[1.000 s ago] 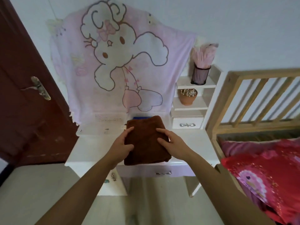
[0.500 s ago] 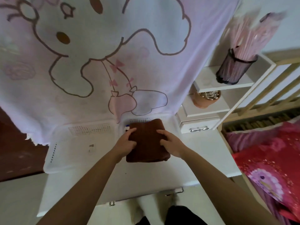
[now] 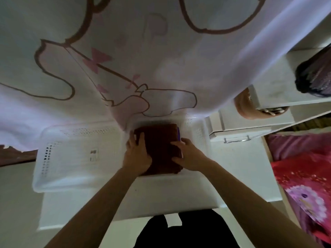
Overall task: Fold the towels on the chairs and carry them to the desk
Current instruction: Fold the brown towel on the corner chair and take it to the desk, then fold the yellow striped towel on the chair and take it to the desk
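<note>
Seen from above, a folded brown towel (image 3: 158, 147) lies in the right-hand white perforated basket (image 3: 197, 133) on a white desk (image 3: 179, 196). The left hand (image 3: 137, 154) and right hand (image 3: 189, 154) grasp its two sides, fingers spread over the top (a purple edge shows beneath). A pale cartoon cloth (image 3: 161, 59) hangs behind.

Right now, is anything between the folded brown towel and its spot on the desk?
Nothing visible. Both hands, left and right, hold the brown towel in the right white basket on the desk.
</note>
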Available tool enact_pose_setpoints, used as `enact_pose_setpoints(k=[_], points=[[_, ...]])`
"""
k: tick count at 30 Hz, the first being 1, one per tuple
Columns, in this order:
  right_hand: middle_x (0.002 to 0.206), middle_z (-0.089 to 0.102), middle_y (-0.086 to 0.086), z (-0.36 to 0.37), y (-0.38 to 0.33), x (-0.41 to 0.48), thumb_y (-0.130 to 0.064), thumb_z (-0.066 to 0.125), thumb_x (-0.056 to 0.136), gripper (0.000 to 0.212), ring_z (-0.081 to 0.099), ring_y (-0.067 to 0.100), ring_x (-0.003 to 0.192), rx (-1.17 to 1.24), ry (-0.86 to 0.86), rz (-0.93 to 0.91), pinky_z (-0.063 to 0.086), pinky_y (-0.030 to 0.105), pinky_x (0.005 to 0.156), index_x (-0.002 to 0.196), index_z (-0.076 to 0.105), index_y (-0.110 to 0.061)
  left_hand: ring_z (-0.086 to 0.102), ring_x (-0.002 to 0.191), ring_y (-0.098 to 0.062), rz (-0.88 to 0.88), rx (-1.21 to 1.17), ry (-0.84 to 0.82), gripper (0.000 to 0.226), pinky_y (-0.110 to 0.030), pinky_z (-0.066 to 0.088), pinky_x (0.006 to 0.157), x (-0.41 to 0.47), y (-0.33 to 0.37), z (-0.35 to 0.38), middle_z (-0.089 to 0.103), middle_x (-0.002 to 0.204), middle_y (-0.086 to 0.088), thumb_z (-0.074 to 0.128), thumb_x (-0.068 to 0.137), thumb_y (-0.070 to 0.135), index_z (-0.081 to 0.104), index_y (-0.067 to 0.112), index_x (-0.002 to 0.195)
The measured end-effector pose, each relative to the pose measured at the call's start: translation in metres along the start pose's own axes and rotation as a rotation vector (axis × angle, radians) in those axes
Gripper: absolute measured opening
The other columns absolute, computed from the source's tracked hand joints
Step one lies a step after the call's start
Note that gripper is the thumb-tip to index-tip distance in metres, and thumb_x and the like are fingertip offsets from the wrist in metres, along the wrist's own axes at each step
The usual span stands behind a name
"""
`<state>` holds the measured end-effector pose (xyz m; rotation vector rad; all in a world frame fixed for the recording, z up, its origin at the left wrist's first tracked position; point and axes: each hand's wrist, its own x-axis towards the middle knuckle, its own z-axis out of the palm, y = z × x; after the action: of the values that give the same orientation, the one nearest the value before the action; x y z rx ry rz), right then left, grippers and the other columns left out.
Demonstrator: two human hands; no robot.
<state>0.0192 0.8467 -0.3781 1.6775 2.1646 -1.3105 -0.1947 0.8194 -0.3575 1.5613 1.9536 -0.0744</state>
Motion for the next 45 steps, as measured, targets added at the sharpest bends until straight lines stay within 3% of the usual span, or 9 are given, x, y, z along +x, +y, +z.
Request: enact_pose_setpoints(k=[2,5,12,20,22,26,28,36,45], points=[[0.163,0.012,0.009,-0.006,-0.006,0.000,-0.042,0.066,0.087,0.080,0.032,0.035,0.142,-0.142,0.046,-0.100,0.038,0.046,0.114,0.155,0.025,-0.027,-0.002,0.148,-0.043,0.129,0.136,0.129,0.085,-0.050,0.016,0.119,-0.002,0.001,0.004,-0.012,0.160,-0.021,0.052,0.086,0.014,0.004,0.014,0.156],[0.166,-0.004,0.013,-0.006,-0.020,0.004,-0.037,0.063,0.088,0.093,0.013,0.032,0.151,-0.401,0.034,-0.201,0.027,0.044,0.120,0.159,0.008,-0.013,-0.009,0.149,-0.040,0.320,0.144,0.143,0.088,-0.051,0.002,0.122,0.005,-0.003,0.021,-0.007,0.161,-0.023,0.055,0.079,0.002,0.012,0.006,0.155],[0.163,-0.023,0.013,0.024,-0.007,0.022,-0.055,0.045,0.094,0.098,-0.013,0.026,0.153,-0.511,-0.021,-0.133,0.020,0.044,0.122,0.157,-0.012,-0.006,-0.006,0.151,-0.033,0.258,0.041,0.075,0.082,-0.048,0.004,0.123,0.025,-0.020,0.052,-0.003,0.163,-0.016,0.053,0.087,0.004,0.008,0.003,0.155],[0.166,-0.012,0.008,0.009,-0.018,-0.003,-0.041,0.051,0.095,0.088,0.001,0.024,0.154,-0.409,0.099,-0.066,0.034,0.045,0.116,0.159,-0.003,-0.013,-0.007,0.151,-0.032,0.314,0.004,0.063,0.077,-0.039,-0.002,0.123,0.007,-0.018,0.015,-0.004,0.163,-0.016,0.047,0.087,0.005,0.012,0.007,0.156],[0.167,-0.006,0.009,0.000,-0.021,-0.015,-0.036,0.045,0.101,0.077,0.005,0.025,0.154,-0.327,0.226,-0.046,0.033,0.047,0.116,0.160,-0.002,-0.016,-0.001,0.151,-0.030,0.360,0.009,0.154,0.073,-0.040,0.003,0.124,0.001,-0.017,-0.001,0.002,0.164,-0.016,0.047,0.088,0.006,0.018,0.007,0.155],[0.164,0.015,0.018,-0.006,-0.030,-0.044,-0.051,0.021,0.103,0.068,0.022,0.034,0.150,-0.375,0.550,-0.056,0.033,0.044,0.115,0.156,0.024,-0.009,0.017,0.149,-0.033,0.494,0.085,0.406,0.070,-0.051,0.022,0.120,-0.024,-0.026,-0.024,0.023,0.159,-0.019,0.045,0.080,0.014,0.035,0.004,0.149],[0.162,0.021,0.020,-0.002,-0.033,-0.060,-0.047,0.027,0.104,0.064,0.027,0.037,0.148,-0.382,0.698,-0.033,0.036,0.045,0.113,0.154,0.030,-0.008,0.021,0.148,-0.034,0.540,0.092,0.457,0.070,-0.053,0.025,0.118,-0.034,-0.027,-0.026,0.028,0.158,-0.020,0.037,0.080,0.019,0.037,0.003,0.148],[0.164,0.017,0.016,0.039,-0.030,-0.156,-0.042,0.046,0.102,0.062,0.020,0.033,0.151,-0.333,0.913,0.157,0.034,0.046,0.114,0.155,0.030,-0.013,0.014,0.150,-0.035,0.643,0.117,0.518,0.065,-0.054,0.020,0.119,-0.093,0.020,-0.047,0.017,0.161,-0.021,0.032,0.088,0.022,0.030,0.006,0.151],[0.167,0.003,0.011,0.080,0.008,-0.345,-0.052,0.023,0.102,0.065,0.008,0.028,0.154,-0.222,1.105,0.390,0.023,0.048,0.122,0.158,0.013,-0.020,0.020,0.147,-0.037,0.909,0.117,0.537,0.071,-0.055,0.025,0.116,-0.217,0.099,0.001,0.024,0.159,-0.020,0.033,0.096,0.054,0.035,0.008,0.150]])
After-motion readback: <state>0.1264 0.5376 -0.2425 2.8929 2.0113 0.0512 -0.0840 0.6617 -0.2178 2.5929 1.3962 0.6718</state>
